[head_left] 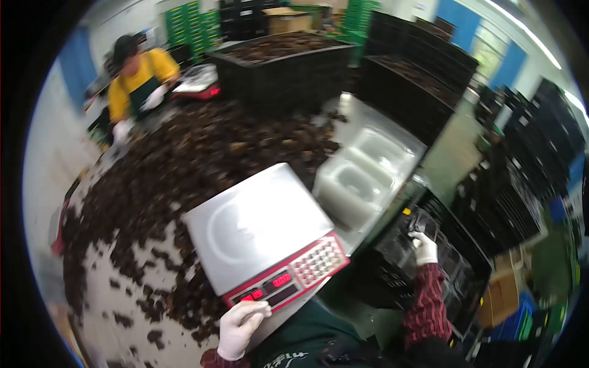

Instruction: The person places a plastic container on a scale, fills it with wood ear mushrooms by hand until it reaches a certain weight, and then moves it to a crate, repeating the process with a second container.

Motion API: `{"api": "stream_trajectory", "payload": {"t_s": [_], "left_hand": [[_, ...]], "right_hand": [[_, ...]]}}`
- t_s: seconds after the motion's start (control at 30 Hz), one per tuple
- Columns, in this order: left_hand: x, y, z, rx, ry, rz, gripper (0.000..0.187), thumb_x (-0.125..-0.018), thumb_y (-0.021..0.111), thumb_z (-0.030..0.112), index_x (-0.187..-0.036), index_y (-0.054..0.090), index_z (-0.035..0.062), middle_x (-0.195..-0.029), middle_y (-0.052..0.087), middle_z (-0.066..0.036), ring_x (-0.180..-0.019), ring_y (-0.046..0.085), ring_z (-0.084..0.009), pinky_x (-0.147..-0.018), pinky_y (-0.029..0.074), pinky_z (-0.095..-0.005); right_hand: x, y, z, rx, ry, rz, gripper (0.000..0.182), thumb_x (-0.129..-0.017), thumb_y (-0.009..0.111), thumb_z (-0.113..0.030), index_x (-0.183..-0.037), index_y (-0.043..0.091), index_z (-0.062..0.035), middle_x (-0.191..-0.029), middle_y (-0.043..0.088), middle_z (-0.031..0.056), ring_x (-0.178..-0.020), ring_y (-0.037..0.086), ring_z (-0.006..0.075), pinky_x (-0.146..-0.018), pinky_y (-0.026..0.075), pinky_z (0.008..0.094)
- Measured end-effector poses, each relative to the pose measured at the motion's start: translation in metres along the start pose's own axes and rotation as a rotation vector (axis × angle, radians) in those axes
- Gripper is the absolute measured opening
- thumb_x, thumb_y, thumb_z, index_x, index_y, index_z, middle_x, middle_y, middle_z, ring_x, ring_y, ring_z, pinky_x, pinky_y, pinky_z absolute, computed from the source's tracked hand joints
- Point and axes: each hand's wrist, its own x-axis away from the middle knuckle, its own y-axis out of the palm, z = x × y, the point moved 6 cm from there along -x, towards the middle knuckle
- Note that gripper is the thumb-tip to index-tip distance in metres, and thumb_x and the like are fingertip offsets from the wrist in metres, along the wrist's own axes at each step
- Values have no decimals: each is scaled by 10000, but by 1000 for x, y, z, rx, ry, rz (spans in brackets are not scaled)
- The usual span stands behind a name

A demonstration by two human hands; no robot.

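Note:
A digital scale [264, 233] with a bare silver pan and a red front stands before me, its red digits lit. My left hand [241, 328], in a white glove, is at the scale's front edge beside the display. Its fingers are drawn together, and nothing shows in them. Over on the right, my right hand [423, 248], also gloved, reaches into a black crate [451, 224]. Its fingers close on a clear plastic pack [420, 222] with something dark in it. More clear packs [451, 270] lie in the crate. Motion blurs the details.
Dark, mushroom-like pieces [202, 147] cover much of the table. Stacked clear plastic trays [353, 184] stand right of the scale. Large black bins [282, 76] are behind. A co-worker [138, 83] stands at the far left near another scale [196, 83]. A cardboard box [498, 299] is at lower right.

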Motion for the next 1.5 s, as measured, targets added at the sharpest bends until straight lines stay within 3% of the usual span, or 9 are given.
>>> {"api": "stream_trajectory", "payload": {"t_s": [0.1, 0.3, 0.43, 0.63, 0.77, 1.0, 1.1, 1.23, 1.5], "left_hand": [[11, -27, 4, -250, 173, 199, 200, -827, 585, -61, -1007, 664, -22, -886, 659, -109, -842, 639, -168, -763, 494, -267], [48, -68, -9, -1061, 501, 541, 186, -760, 668, 83, -944, 678, 53, -915, 647, -92, -874, 617, -273, -782, 491, -372], [55, -72, -37, -1311, 329, 399, 404, -719, 733, 189, -1113, 644, 182, -1229, 542, -100, -1177, 476, -295, -1014, 311, -506], [42, -150, -69, -1773, 149, 501, 488, -781, 665, 228, -1250, 558, 307, -1383, 439, -88, -1297, 369, -296, -1070, 161, -591], [38, -186, -40, -1478, 210, 733, 435, -780, 643, 144, -1202, 607, 240, -1343, 477, -106, -1273, 390, -305, -1075, 191, -527], [-16, -130, -32, -1369, 187, 437, 573, -768, 655, 465, -1296, 524, 285, -1453, 327, -135, -1354, 218, -380, -1069, 125, -594], [-12, -121, -55, -1451, 239, 439, 462, -808, 643, 361, -1241, 562, 223, -1195, 544, -95, -1213, 417, -311, -1047, 239, -521], [35, -130, -62, -1460, 379, 612, 266, -742, 684, 181, -1004, 636, 167, -1000, 570, -40, -1008, 533, -225, -971, 333, -445], [93, -180, -38, -1394, 297, 1001, 265, -716, 723, 120, -970, 649, 117, -1124, 535, -77, -1089, 485, -284, -975, 319, -464]], "right_hand": [[-41, 4, -56, -794, 678, 132, 157, -818, 526, -55, -734, 647, -1, -548, 502, 0, -407, 409, 71, -399, 301, 227], [-110, -2, -156, -411, 120, 63, 253, -990, 468, -204, -886, 595, -11, -636, 526, 15, -534, 485, 61, -481, 353, 242], [-115, 23, -242, 203, -577, 129, 256, -963, 496, -220, -921, 550, 27, -813, 539, 133, -735, 529, 298, -653, 409, 386], [-123, 82, -198, 136, -533, -219, 355, -964, 477, -278, -764, 455, 14, -732, 466, 184, -684, 479, 368, -623, 370, 436], [-123, 76, -203, 112, -502, -251, 266, -913, 548, -201, -772, 499, 18, -723, 478, 187, -678, 494, 370, -617, 385, 426], [-130, 65, -208, 87, -94, -251, 230, -775, 699, -125, -714, 528, 17, -703, 578, 97, -652, 558, 206, -621, 438, 320], [-131, 66, -185, -111, -82, -123, 191, -769, 705, -70, -731, 538, 14, -654, 526, 56, -615, 480, 144, -630, 431, 285], [-89, 31, -252, -220, -371, 171, 111, -834, 650, -7, -775, 565, 32, -718, 525, 52, -673, 482, 134, -640, 425, 273], [8, 71, -395, -64, -887, -383, 141, -698, 696, -77, -759, 571, -54, -647, 464, 92, -630, 492, 290, -579, 388, 405]]}}
